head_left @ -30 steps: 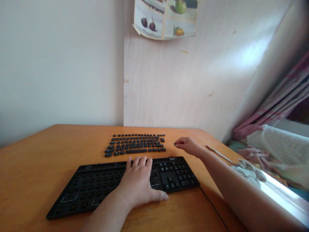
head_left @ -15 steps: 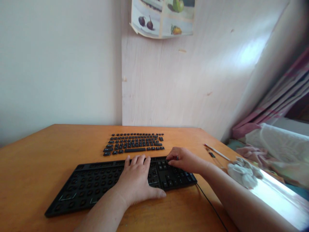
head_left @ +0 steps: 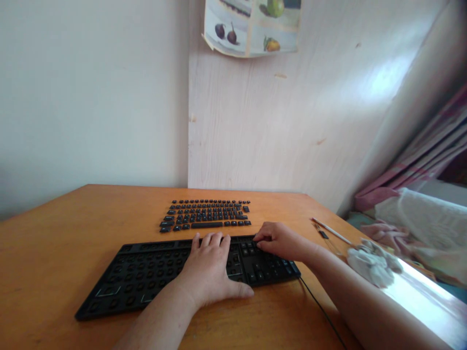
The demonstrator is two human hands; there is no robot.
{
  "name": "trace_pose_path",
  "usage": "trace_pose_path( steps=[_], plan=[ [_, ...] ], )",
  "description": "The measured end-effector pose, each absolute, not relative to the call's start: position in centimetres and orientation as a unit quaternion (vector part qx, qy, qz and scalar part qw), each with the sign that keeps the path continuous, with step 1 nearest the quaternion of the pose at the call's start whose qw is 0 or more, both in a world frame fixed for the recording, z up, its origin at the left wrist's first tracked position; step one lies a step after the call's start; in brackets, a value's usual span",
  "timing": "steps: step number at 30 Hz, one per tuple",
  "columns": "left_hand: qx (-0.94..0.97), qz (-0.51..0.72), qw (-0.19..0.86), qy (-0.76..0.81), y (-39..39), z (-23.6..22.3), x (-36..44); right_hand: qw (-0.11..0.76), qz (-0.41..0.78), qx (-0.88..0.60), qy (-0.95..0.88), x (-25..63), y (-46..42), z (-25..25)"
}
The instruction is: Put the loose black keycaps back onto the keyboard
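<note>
A black keyboard (head_left: 160, 265) lies at a slant on the wooden desk. Its left part shows bare sockets without keycaps, while keycaps still sit on the right part. Across its middle rests my left hand (head_left: 209, 272), flat with the fingers spread and the thumb at the near edge. My right hand (head_left: 277, 241) is curled at the far edge of the right part, thumb and index finger brought together over the keys. Whatever sits between those fingertips is hidden. Behind the keyboard, loose black keycaps (head_left: 206, 225) are laid out in rows.
On the right of the desk (head_left: 54, 238) lie a thin brush-like stick (head_left: 332, 231), a small tool with wire loops (head_left: 323, 235) and a crumpled pale cloth (head_left: 372, 262). The keyboard's cable (head_left: 321, 308) runs off toward me. A wall with a fruit picture (head_left: 251, 29) stands behind.
The whole view has shifted slightly, so everything appears a little further right. Both hands keep nearly the same place on the keyboard.
</note>
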State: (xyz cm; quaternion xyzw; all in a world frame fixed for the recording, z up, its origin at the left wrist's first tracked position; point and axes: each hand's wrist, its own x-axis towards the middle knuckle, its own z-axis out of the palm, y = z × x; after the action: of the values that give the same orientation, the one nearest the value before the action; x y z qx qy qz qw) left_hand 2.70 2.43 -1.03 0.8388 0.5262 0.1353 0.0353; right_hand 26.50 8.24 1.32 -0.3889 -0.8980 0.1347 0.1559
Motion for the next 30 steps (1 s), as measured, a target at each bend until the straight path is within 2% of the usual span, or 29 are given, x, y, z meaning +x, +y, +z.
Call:
trace_pose_path(
  steps=[30],
  plan=[
    [0.836, 0.129, 0.045, 0.531, 2.30, -0.65, 2.85, 0.169, 0.132, -0.394, -0.894, 26.90, 8.57, 0.84]
  ],
)
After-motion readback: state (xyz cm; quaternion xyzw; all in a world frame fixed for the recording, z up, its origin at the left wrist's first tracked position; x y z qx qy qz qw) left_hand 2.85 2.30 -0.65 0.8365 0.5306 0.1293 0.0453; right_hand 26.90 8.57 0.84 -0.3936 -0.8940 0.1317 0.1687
